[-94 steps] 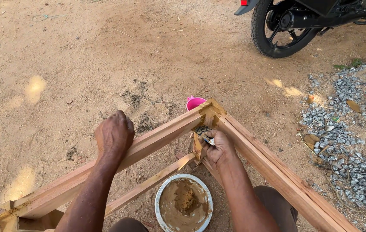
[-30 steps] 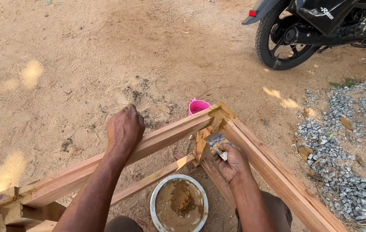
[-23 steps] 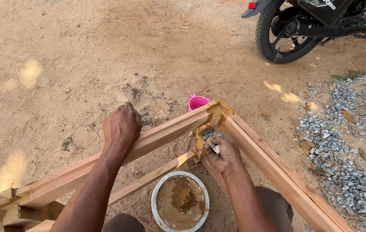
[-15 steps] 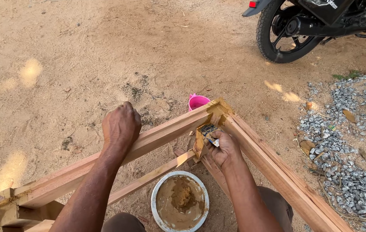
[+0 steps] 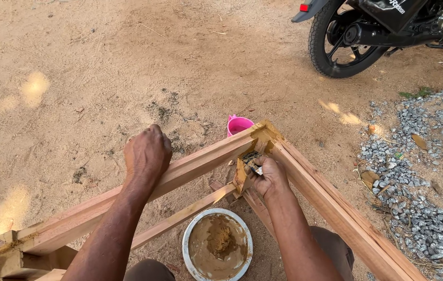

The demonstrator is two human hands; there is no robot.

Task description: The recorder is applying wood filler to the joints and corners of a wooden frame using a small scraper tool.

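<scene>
Pressing filler into the corner joint (image 5: pixel 261 136) of the wooden frame (image 5: pixel 200 161) goes best if you keep the small scraper card (image 5: pixel 252 162) flat against the wood and draw it along the seam, not across it. Your right hand (image 5: pixel 269 177) is pinched around that card just inside the far corner, where brown paste already coats the wood. Your left hand (image 5: pixel 147 154) is clenched over the left rail, which looks like a sound brace; keep weight on it so the frame cannot rock on the sandy ground (image 5: pixel 76 78). The bowl of brown paste (image 5: pixel 217 250) sits near you on the ground, between your arms, so reload in small dabs. The pink cup (image 5: pixel 238 125) stands just beyond the corner, apart from the work.
</scene>
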